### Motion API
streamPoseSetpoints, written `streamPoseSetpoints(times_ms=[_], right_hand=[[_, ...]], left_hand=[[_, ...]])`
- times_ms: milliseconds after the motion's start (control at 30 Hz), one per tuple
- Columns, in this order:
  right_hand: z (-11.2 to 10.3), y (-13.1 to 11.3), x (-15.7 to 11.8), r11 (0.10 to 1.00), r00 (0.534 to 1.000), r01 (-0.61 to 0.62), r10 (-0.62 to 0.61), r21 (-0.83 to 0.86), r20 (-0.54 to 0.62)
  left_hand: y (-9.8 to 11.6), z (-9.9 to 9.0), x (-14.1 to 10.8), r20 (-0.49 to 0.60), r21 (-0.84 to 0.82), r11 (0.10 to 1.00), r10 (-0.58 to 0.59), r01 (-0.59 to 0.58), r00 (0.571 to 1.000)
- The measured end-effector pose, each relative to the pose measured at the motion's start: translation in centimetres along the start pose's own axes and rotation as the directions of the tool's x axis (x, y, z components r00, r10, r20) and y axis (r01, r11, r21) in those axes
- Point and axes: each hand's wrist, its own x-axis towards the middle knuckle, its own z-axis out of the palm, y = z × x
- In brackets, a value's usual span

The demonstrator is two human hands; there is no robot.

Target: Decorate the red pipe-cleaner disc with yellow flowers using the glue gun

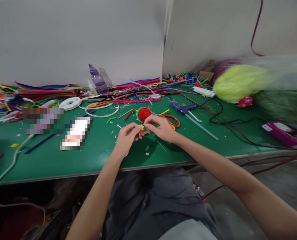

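Observation:
My left hand is closed in a pinch on a small yellow pipe cleaner piece. Fingertips of my right hand are pressed together against the same spot, where a tiny dark blue bit shows; what they grip is too small to make out. Just beyond both hands lies a fuzzy red disc with a green rim. Scissors with orange-red handles rest partly behind my right hand. A short yellow pipe cleaner lies near them.
A blue glue gun and a clear glue stick lie to the right. Pipe cleaners pile along the wall, by a purple bottle and a white ribbon roll. A purple power strip and cables are far right.

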Motion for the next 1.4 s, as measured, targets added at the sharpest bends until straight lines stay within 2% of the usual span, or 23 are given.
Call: streamPoseSetpoints(times_ms=[133,433,533,667,767,833,1100,1233,1300,1400], right_hand=[[0.0,0.3,-0.2,0.972,0.988,0.152,-0.155,-0.178,-0.005],[0.1,0.9,-0.5,0.901,0.972,0.232,-0.206,-0.366,0.110],[0.3,1.0,-0.6,0.865,0.958,0.286,-0.262,-0.414,0.114],[0.6,0.8,-0.7,0.761,0.920,0.375,-0.374,-0.529,0.114],[0.9,0.7,-0.8,0.677,0.898,0.397,-0.427,-0.619,0.108],[0.9,0.7,-0.8,0.656,0.892,0.400,-0.440,-0.640,0.106],[0.1,0.8,-0.6,0.734,0.903,0.401,-0.417,-0.548,0.101],[-0.1,0.7,-0.6,0.749,0.914,0.388,-0.389,-0.537,0.118],[-0.2,0.6,-0.5,0.801,0.938,0.335,-0.331,-0.497,0.098],[-0.1,0.2,-0.4,0.919,0.985,0.170,-0.153,-0.356,0.074]], left_hand=[[-0.3,0.0,0.0,-0.005,0.065,0.997,0.030,-0.029,1.000],[-0.1,0.2,-0.1,-0.039,0.325,0.941,0.116,-0.097,0.993],[-0.3,0.2,-0.1,-0.013,0.274,0.957,0.098,-0.091,0.995],[-0.8,0.2,0.0,0.025,0.157,0.985,0.062,-0.066,0.998],[-1.0,0.5,0.0,0.027,0.067,0.997,0.042,-0.043,0.999],[-1.0,0.6,0.0,0.036,0.009,1.000,0.029,-0.029,0.999],[-0.4,0.3,0.1,0.032,0.008,0.999,0.045,-0.045,0.998],[-0.2,0.2,0.0,0.006,0.093,0.994,0.065,-0.065,0.998],[-0.2,0.3,-0.1,-0.020,0.146,0.984,0.110,-0.106,0.994],[-0.2,0.4,-0.4,-0.081,0.236,0.957,0.190,-0.166,0.979]])
